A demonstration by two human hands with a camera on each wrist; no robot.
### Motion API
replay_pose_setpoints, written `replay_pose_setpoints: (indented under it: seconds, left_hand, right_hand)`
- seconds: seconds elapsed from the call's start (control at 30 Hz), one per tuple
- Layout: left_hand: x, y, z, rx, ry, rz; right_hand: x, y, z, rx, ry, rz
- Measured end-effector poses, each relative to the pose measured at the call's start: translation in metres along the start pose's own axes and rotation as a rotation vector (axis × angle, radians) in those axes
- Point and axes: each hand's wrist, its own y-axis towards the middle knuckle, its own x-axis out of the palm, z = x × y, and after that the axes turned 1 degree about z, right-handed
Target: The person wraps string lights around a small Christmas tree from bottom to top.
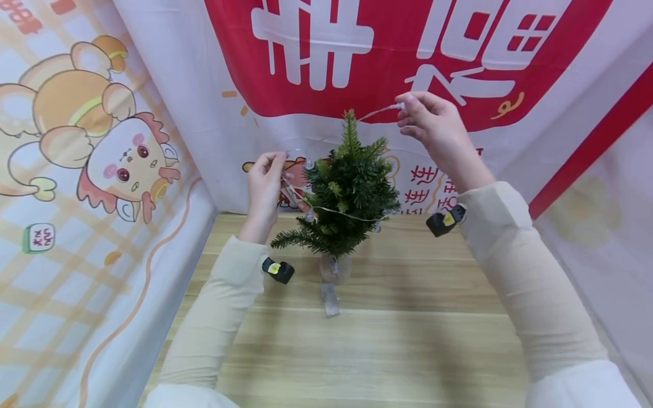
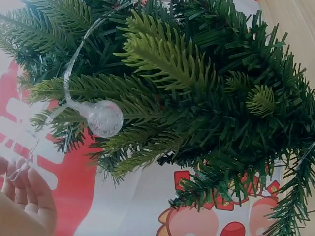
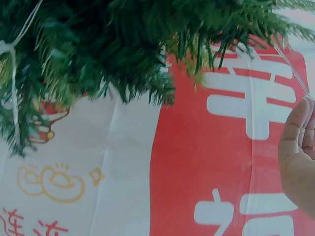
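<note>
A small artificial Christmas tree (image 1: pixel 352 187) stands upright on the wooden table, with a clear-wire string of lights (image 1: pixel 343 213) running across its front. Left of the tree, my left hand (image 1: pixel 264 190) pinches the wire between thumb and fingers. My right hand (image 1: pixel 436 127) is raised beyond the tree's top on the right, its fingertips pinching another stretch of the same string, drawn out from behind the tip. In the left wrist view a clear round bulb (image 2: pixel 105 119) hangs against the branches. The right wrist view shows the wire (image 3: pixel 295 71) running tautly to the right fingertips.
A pale base (image 1: pixel 336 269) carries the tree, and a small clear rectangular piece (image 1: pixel 330 300) lies in front of it on the table (image 1: pixel 357 357). Close behind hangs a red and white printed cloth (image 1: pixel 388 56). Another patterned cloth (image 1: pixel 66 198) borders the left side.
</note>
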Motion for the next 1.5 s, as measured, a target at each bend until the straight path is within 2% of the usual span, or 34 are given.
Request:
replay_pose_setpoints:
  seconds: [0.2, 0.33, 0.47, 0.73, 0.83, 0.93, 1.0, 1.1, 1.17, 1.3, 1.5]
  left_hand:
    - [0.004, 0.0, 0.007, 0.004, 0.025, -0.072]
    - [0.006, -0.001, 0.011, -0.001, 0.075, -0.138]
    - [0.007, -0.002, 0.012, 0.0, 0.149, -0.173]
    - [0.003, -0.001, 0.005, 0.002, 0.332, -0.216]
    - [0.001, -0.003, 0.002, 0.008, 0.324, -0.243]
    - [-0.002, -0.005, 0.0, 0.004, 0.25, -0.273]
    - [-0.005, -0.005, 0.0, -0.017, 0.21, -0.291]
    - [-0.009, -0.006, 0.001, -0.061, 0.211, -0.309]
    - [-0.011, -0.007, 0.001, -0.077, 0.23, -0.31]
    - [-0.013, -0.008, 0.002, -0.071, 0.265, -0.291]
    - [-0.011, -0.009, 0.002, -0.058, 0.239, -0.289]
  right_hand:
    - [-0.015, -0.008, -0.004, -0.064, -0.014, 0.01]
    - [-0.024, -0.015, -0.008, -0.12, -0.057, 0.016]
    - [-0.029, -0.022, -0.012, -0.211, -0.062, -0.008]
    - [-0.027, -0.031, -0.024, -0.351, 0.178, -0.116]
    - [-0.025, -0.034, -0.026, -0.373, 0.19, -0.193]
    - [-0.022, -0.036, -0.028, -0.362, 0.165, -0.262]
    - [-0.02, -0.036, -0.027, -0.367, 0.097, -0.277]
    - [-0.014, -0.036, -0.026, -0.356, 0.034, -0.284]
    - [-0.009, -0.035, -0.025, -0.34, 0.004, -0.277]
    - [0.007, -0.032, -0.027, -0.291, -0.046, -0.252]
    - [0.036, -0.023, -0.029, -0.221, -0.16, -0.183]
